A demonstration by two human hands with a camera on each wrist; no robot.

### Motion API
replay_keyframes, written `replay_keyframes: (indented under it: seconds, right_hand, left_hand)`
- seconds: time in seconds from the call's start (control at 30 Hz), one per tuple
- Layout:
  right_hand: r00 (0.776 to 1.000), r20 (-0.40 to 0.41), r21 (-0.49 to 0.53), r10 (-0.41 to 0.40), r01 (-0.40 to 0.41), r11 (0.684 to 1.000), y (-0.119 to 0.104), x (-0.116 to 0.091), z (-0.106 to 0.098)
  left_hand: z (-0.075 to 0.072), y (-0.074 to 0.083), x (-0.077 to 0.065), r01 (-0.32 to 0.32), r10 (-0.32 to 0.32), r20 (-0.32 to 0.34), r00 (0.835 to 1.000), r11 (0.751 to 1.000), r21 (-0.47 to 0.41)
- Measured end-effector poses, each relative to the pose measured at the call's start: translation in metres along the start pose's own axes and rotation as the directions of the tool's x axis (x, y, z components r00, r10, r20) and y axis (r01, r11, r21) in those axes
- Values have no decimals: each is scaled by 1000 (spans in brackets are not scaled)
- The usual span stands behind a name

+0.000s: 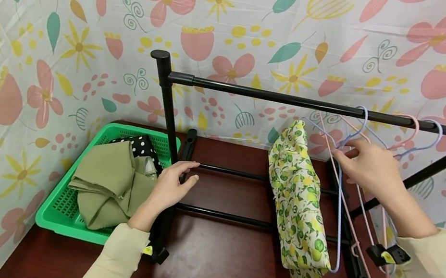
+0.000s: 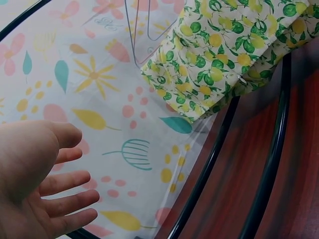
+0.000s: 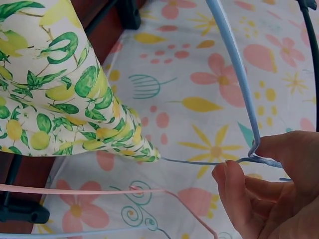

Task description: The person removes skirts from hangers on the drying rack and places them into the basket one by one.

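My right hand [image 1: 369, 167] pinches a blue clothes hanger [image 3: 237, 59] between thumb and fingers, just below its hook. That hook loops over the top rail [image 1: 265, 94] of a black clothes rack. A cloth printed with lemons and green leaves [image 1: 297, 204] drapes over one side of the hanger, hanging down toward the rack's lower bars. To the left, my left hand [image 1: 169, 184] hovers near the rack's left post, fingers loosely extended and holding nothing. The left wrist view shows the same hand [image 2: 55, 174] with its fingers apart, away from the lemon cloth [image 2: 219, 55].
Pink hangers [image 1: 410, 127] and another blue hanger [image 1: 436, 131] hang farther right on the rail. A green basket [image 1: 57, 202] at left holds folded olive cloth [image 1: 104, 178] and a black polka-dot cloth [image 1: 143, 146]. The rack stands on a dark red table [image 1: 220, 265] before a floral backdrop.
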State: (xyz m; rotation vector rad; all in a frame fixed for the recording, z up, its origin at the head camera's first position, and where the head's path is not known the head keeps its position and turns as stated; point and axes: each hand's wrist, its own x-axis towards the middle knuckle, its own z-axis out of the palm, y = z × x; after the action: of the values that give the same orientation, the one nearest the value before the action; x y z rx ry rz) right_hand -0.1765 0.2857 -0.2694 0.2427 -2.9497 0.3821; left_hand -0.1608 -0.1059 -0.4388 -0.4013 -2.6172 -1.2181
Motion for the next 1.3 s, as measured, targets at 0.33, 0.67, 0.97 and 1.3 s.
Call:
replay_keyframes:
  seconds: [0.33, 0.67, 0.97, 1.3]
  right_hand:
    - [1000, -5, -5, -7, 7, 1000, -5, 7, 1]
    - [999, -50, -8, -1, 1, 1000, -9, 11, 1]
    - [991, -131, -55, -16, 9, 998, -14, 13, 3]
    - [983, -181, -46, -31, 23, 999, -19, 14, 3]
  left_hand:
    - [4, 0, 0, -4, 4, 3, 1000, 1000, 6]
    - [4, 1, -1, 6, -6, 0, 1000, 1000, -3]
    - [5, 2, 0, 10, -10, -4, 1000, 1000, -15]
    - [10, 1, 1, -8, 6, -37, 999, 999, -38]
